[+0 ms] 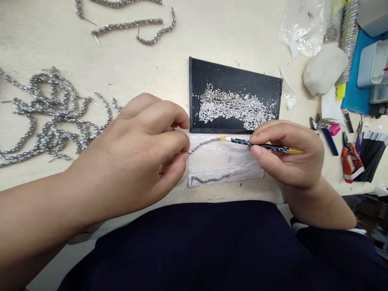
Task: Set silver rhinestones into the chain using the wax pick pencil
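Note:
My left hand (151, 149) is closed, its fingertips pinching the left end of a thin beaded strand (203, 144) over a white cloth (224, 159). In my right hand (287, 153) is a pencil-like tool (266, 146), whose yellow tip touches or nearly touches the strand's right end. A second short beaded strand (209, 179) lies along the cloth's lower edge. Just above the cloth sits a black ribbed tray (233, 72) with many tiny shiny stones (230, 107) spread on it.
Tangled beaded strands (51, 109) cover the table at the left, with more strands (127, 25) at the top. At the right are a white stone (324, 68), orange-handled pliers (351, 161), a plastic bag (303, 28) and a blue tray (359, 89).

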A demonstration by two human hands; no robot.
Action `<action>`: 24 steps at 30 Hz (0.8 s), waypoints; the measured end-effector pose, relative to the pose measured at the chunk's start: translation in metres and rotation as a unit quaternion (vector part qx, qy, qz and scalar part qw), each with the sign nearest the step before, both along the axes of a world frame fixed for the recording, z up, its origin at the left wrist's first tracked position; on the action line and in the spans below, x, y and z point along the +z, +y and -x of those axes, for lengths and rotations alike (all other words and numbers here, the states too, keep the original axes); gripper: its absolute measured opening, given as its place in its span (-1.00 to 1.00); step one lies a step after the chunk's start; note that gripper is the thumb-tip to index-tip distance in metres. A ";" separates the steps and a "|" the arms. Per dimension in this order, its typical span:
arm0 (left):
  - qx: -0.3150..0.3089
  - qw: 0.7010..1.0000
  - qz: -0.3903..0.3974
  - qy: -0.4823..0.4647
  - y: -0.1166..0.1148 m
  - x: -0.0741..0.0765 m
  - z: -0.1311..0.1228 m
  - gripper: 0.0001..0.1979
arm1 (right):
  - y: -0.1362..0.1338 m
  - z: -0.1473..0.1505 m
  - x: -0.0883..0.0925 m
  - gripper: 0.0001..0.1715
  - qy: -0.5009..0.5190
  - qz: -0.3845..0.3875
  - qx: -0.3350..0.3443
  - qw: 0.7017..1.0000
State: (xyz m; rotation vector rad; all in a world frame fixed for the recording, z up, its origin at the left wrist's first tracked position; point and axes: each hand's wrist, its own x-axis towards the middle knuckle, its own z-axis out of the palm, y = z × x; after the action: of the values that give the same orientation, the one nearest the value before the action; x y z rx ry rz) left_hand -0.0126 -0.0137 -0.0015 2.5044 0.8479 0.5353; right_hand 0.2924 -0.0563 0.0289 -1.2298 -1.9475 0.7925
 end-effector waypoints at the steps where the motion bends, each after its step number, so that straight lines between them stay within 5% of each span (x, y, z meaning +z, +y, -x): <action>1: 0.001 1.000 -0.001 -0.001 0.000 0.000 0.000 -0.69 | 0.000 0.000 0.000 -0.80 -0.002 0.000 0.001 1.000; 24: 0.010 1.000 0.017 -0.001 0.000 0.000 -0.002 -0.70 | -0.001 0.000 -0.002 -0.81 0.011 0.009 -0.008 1.000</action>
State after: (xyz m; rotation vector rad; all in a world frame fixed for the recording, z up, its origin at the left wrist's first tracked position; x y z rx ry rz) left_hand -0.0110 -0.0141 -0.0012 2.4664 0.8743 0.5248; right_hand 0.2922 -0.0577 0.0274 -1.2404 -1.9155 0.8136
